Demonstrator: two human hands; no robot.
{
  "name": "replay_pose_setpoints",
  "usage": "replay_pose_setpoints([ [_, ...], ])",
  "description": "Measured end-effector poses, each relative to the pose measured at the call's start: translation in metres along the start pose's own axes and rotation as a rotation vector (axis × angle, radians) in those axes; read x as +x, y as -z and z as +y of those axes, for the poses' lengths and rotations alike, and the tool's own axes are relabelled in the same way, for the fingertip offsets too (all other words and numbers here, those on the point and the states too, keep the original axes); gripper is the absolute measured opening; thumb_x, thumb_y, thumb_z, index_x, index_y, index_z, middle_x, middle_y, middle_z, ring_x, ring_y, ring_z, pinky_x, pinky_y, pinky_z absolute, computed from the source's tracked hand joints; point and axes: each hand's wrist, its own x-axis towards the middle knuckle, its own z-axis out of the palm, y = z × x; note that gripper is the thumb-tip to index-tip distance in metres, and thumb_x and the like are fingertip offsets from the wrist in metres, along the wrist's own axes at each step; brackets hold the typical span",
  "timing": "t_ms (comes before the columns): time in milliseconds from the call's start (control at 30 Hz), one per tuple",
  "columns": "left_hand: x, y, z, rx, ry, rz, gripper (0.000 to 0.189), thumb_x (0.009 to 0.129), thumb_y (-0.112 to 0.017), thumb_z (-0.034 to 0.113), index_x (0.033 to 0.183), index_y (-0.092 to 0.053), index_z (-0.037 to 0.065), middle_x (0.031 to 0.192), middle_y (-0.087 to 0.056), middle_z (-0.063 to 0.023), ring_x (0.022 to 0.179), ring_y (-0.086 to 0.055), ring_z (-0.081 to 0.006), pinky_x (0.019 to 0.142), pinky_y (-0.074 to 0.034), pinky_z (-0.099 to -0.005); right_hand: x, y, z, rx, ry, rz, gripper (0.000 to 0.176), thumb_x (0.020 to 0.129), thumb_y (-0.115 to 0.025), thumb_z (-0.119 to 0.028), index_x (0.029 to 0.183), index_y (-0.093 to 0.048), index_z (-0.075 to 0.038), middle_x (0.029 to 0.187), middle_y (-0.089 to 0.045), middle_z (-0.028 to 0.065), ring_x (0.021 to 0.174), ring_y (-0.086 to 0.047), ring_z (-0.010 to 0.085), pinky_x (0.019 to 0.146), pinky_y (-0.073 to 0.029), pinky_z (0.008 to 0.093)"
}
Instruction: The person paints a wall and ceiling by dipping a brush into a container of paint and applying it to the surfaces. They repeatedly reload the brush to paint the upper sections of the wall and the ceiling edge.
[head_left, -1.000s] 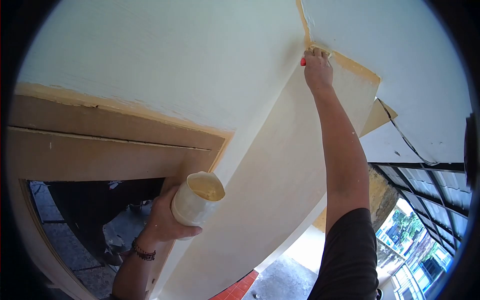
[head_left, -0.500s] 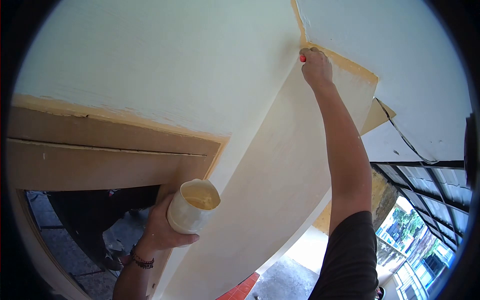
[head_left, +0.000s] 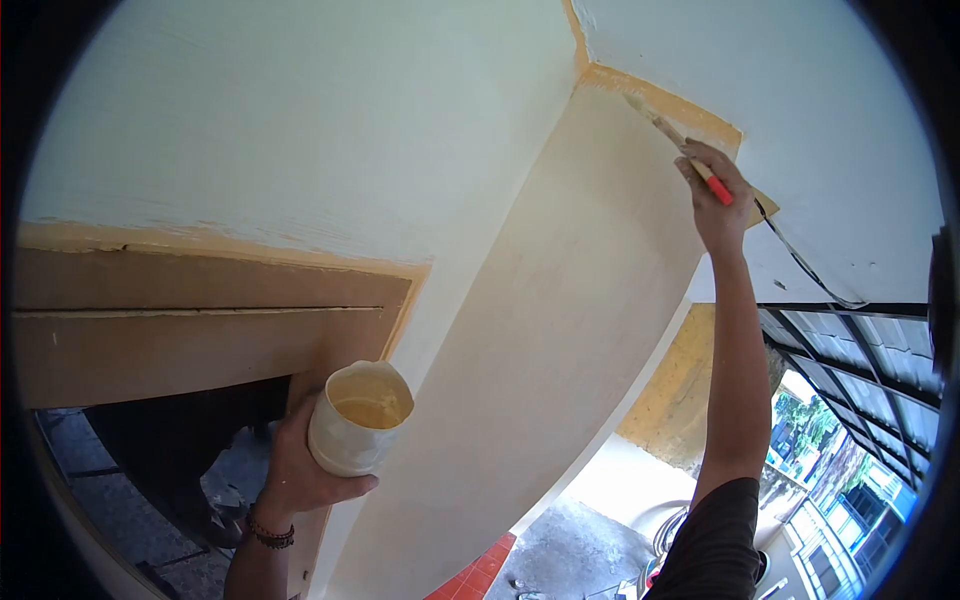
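Note:
My right hand (head_left: pixel 716 185) is raised near the ceiling, fingers closed around a paintbrush (head_left: pixel 665 130) with a red handle end. Its bristles are at or just below the orange-yellow strip (head_left: pixel 680 100) along the top of the wall; whether they touch cannot be made out. Lower down, my left hand (head_left: pixel 300 465) grips a whitish plastic cup (head_left: pixel 350 440), its mouth tipped toward me. Yellowish paint (head_left: pixel 370 405) coats the inside of the cup. The pale wall (head_left: pixel 520 290) runs behind both hands.
A brown door frame (head_left: pixel 200 340) edged in orange-yellow stands at left, with a dark shape in its opening. A black cable (head_left: pixel 810 275) hangs from the white ceiling (head_left: pixel 760 60). At right are a metal-framed roof (head_left: pixel 860 360) and a grey floor (head_left: pixel 570 550) below.
My right hand has moved right and down from the corner, bringing the brush into full sight. The view has shifted slightly; my left hand still holds the cup.

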Motion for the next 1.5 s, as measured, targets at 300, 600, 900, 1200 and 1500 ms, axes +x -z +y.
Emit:
replay_pose_setpoints([
  [300, 0.002, -0.005, 0.001, 0.005, -0.015, 0.022, 0.076, 0.048, -0.087, 0.021, 0.115, -0.055, 0.002, 0.104, -0.065, -0.0098, 0.094, -0.065, -0.02, 0.084, -0.052, -0.0352, 0.078, -0.042, 0.038, 0.066, -0.155, -0.07, 0.021, 0.078, -0.076, -0.019, 0.097, -0.072, -0.011, 0.067, -0.063, 0.0025, 0.058, -0.05, 0.0112, 0.061, -0.045, 0.0252],
  [600, 0.001, -0.003, -0.001, 0.032, 0.001, 0.007, 0.075, 0.048, -0.086, 0.021, 0.114, -0.056, 0.002, 0.104, -0.065, -0.0103, 0.094, -0.065, -0.0209, 0.084, -0.052, -0.0353, 0.103, -0.058, 0.034, 0.008, -0.168, -0.152, 0.02, 0.078, -0.076, -0.018, 0.097, -0.073, -0.014, 0.07, -0.066, 0.0013, 0.061, -0.053, 0.0106, 0.062, -0.047, 0.0253],
  [900, 0.002, -0.003, -0.002, 0.016, -0.012, 0.013, 0.075, 0.049, -0.086, 0.021, 0.114, -0.055, 0.002, 0.104, -0.065, -0.0107, 0.094, -0.065, -0.0212, 0.084, -0.052, -0.0355, 0.112, -0.064, 0.052, 0.128, -0.246, -0.166, 0.02, 0.078, -0.076, -0.015, 0.097, -0.073, -0.012, 0.073, -0.067, 0.001, 0.065, -0.06, 0.0092, 0.066, -0.048, 0.0226],
  [1200, 0.002, -0.006, -0.001, -0.019, -0.027, 0.028, 0.075, 0.05, -0.086, 0.02, 0.115, -0.055, 0.001, 0.104, -0.065, -0.0104, 0.093, -0.065, -0.0195, 0.084, -0.052, -0.0346, 0.108, -0.071, 0.068, 0.121, -0.301, -0.141, 0.019, 0.078, -0.075, -0.014, 0.097, -0.073, -0.013, 0.072, -0.067, 0.0021, 0.065, -0.061, 0.0097, 0.065, -0.049, 0.0241],
  [1500, 0.003, -0.005, -0.001, 0.017, -0.05, 0.025, 0.077, 0.049, -0.086, 0.021, 0.116, -0.054, 0.0, 0.105, -0.066, -0.0111, 0.095, -0.065, -0.0202, 0.085, -0.052, -0.0347, 0.114, -0.054, 0.023, -0.243, -0.192, -0.168, 0.019, 0.078, -0.075, -0.018, 0.095, -0.073, -0.012, 0.073, -0.068, 0.0037, 0.063, -0.06, 0.013, 0.064, -0.05, 0.0277],
])
